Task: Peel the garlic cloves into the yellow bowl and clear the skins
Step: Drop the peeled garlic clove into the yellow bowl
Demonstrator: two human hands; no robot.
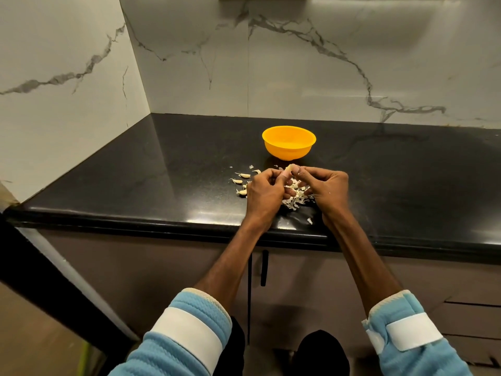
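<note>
Wore pale blue padded sleeves (189, 335) banded with white straps, nearest the lens, and stretched both bare forearms from them toward the yellow bowl (288, 143). Held one garlic clove (290, 167) just in front of the bowl on the camera side, raised off the black counter (162, 172). Pinched it from one side with the left hand (264, 189), thumb and forefinger curled onto it and the other fingers folded in. Pinched it from the other side with the right hand (326, 187), fingertips likewise curled against the clove. Could not tell how much skin clung to it, nor what lay inside the bowl. Had a heap of papery skins (295, 198) on the counter under and between the hands, nearer the camera than the bowl. Had a few whole cloves (244, 175) lying in front of the bowl and to its left, just beside the left hand. Had one stray scrap (309, 220) lying apart from the heap, farther again from the bowl.
</note>
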